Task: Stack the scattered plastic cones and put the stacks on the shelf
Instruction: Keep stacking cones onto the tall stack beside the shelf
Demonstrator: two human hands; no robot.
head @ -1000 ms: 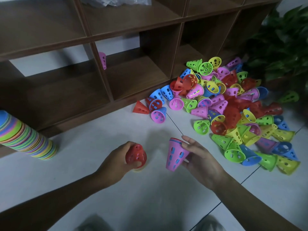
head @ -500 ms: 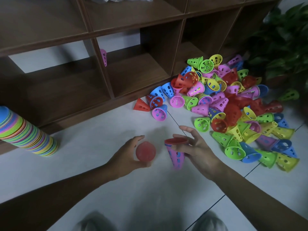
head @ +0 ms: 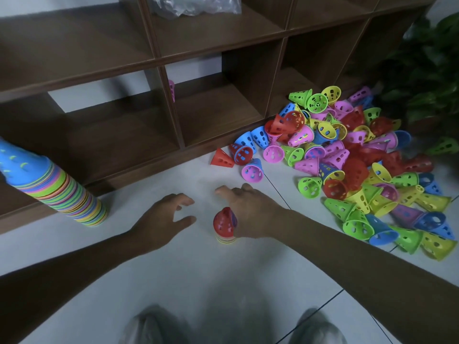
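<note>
On the pale tiled floor before a dark wooden shelf, a short stack of nested cones stands upright, a red perforated cone uppermost and thin rims of other colours showing at its base; the right hand lies just beside it on the right, palm down, fingers extended forward and loosely spread, its inner edge at or against the stack, though actual contact cannot be told; nothing is grasped in it; the left hand hovers to the left of the stack, apart from it, thumb and fingers relaxed and parted, likewise holding nothing; both forearms enter from the lower corners. At far left a tall stack of many-coloured cones stands on the floor, leaning slightly, a blue cone on top, close to the shelf's lower board. To the right a loose pile of green, yellow, pink, red and blue cones lies tumbled against the shelf's foot and spreads across the tiles; a few outliers, among them a red cone on its side and a pink cone with its mouth toward the viewer, lie nearest the hands. A single pink cone shows partly behind a shelf upright; a clear plastic bag rests in an upper compartment; a leafy plant stands at far right; two blurred grey shapes at the lower edge cannot be identified.
</note>
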